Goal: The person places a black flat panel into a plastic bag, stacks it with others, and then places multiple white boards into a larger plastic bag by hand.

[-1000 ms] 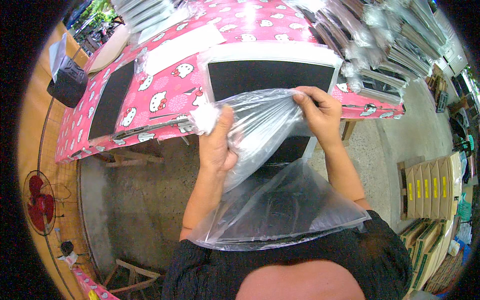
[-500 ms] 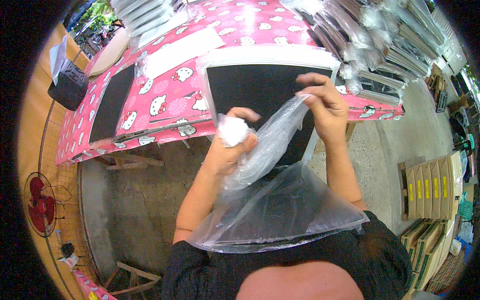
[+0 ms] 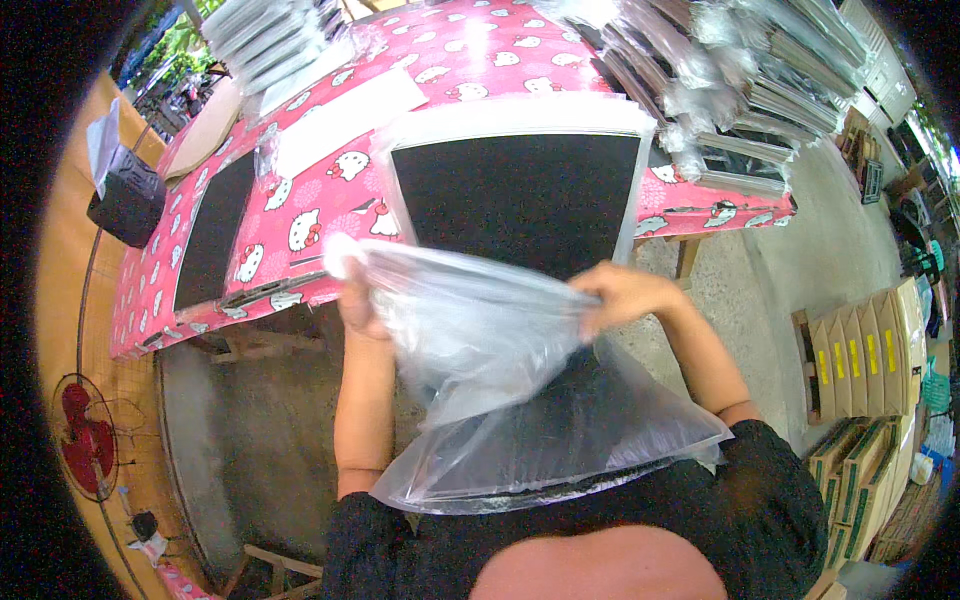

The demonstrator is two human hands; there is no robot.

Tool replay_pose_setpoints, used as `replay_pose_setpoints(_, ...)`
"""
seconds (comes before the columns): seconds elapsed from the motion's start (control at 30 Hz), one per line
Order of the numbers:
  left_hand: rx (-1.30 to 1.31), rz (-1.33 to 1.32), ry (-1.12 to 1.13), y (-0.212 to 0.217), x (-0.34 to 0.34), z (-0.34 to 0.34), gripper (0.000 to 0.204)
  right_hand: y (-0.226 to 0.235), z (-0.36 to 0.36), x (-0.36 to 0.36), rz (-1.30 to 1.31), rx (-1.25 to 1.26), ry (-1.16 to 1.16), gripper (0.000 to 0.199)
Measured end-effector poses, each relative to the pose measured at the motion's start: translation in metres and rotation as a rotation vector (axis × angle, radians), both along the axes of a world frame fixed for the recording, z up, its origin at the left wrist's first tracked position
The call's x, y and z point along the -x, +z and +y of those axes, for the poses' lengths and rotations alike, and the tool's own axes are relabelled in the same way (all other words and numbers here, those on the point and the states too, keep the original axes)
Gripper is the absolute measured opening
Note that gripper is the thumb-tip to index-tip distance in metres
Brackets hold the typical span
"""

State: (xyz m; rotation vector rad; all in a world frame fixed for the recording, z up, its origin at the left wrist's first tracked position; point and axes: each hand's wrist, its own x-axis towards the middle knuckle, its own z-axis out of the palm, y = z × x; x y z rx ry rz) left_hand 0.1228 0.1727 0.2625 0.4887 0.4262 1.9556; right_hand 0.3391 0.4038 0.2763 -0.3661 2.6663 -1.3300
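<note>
A clear plastic bag is stretched between my hands, its bottom hanging against my black shirt. My left hand is closed around the bag's left side, with a small white wad showing at its fingers. At the other end, my right hand pinches the bag's upper edge. Both the bag and my hands are partly smeared by motion. Just beyond them, a flat black panel with a pale, plastic-like border rests at the table's near edge. The bag and my right hand cover its lower part.
The table has a pink patterned cover. Another black sheet and a white sheet lie on its left. Plastic-wrapped panels are stacked at right. Cardboard boxes stand right; a red fan stands left.
My hands have moved apart, the left one going left and the right one going down. The bag, bunched up before, now spreads wide between them.
</note>
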Motion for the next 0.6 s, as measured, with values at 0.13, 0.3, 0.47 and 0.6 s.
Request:
replay_pose_setpoints(0.13, 0.195, 0.001, 0.369, -0.021, 0.007, -0.007, 0.059, -0.025, 0.007, -0.015, 0.081, 0.979, -0.383, 0.029)
replay_pose_setpoints(0.3, 0.314, 0.799, 0.134, -0.002, 0.011, 0.009, 0.054, -0.035, 0.023, -0.020, 0.097, 1.130, -0.626, 0.035)
replay_pose_setpoints(0.47, 0.372, 0.779, -0.216, -0.018, 0.040, 0.006, 0.051, -0.017, 0.032, -0.017, -0.185, 0.844, -0.688, 0.039)
replay_pose_setpoints(0.6, -0.190, -0.115, -0.063, -0.009, 0.031, 0.025, 0.043, 0.022, 0.029, 0.006, 0.462, 0.332, -0.758, 0.055)
